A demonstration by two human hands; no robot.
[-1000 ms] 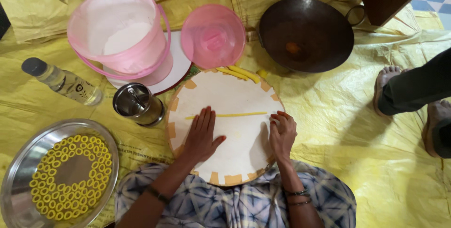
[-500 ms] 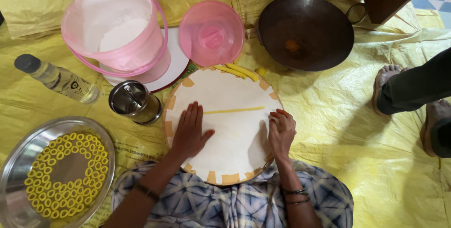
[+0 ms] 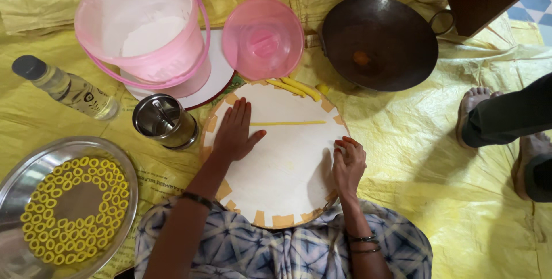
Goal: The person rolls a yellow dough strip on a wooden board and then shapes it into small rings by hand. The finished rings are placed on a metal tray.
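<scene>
Nearest to us, the round board (image 3: pixel 282 181) rests against our lap, its rim marked with tan patches. Our left hand (image 3: pixel 237 131) lies flat on the board's left part, fingers stretched out and together, holding nothing. Our right hand (image 3: pixel 347 164) sits at the board's right edge with the fingers curled loosely down onto the surface; we cannot tell whether anything lies under them. Just beyond the left fingertips, a thin yellow dough strand (image 3: pixel 287 122) lies straight across the board's far half, apart from both hands. At the board's far edge lie a few thicker yellow dough rolls (image 3: pixel 299 87).

To the near left on the yellow sheet (image 3: pixel 448 198) stands a steel plate (image 3: pixel 17 181) filled with yellow dough rings (image 3: pixel 72 210). A small steel cup (image 3: pixel 164 121) stands just beside the board's left edge, and a clear bottle (image 3: pixel 69 88) lies further left. Farther off sit a pink bucket (image 3: pixel 144 32) of white flour, its pink lid (image 3: pixel 263 39) and a dark wok (image 3: pixel 379 42). Another person's feet (image 3: pixel 477 104) stand at the sheet's right edge.
</scene>
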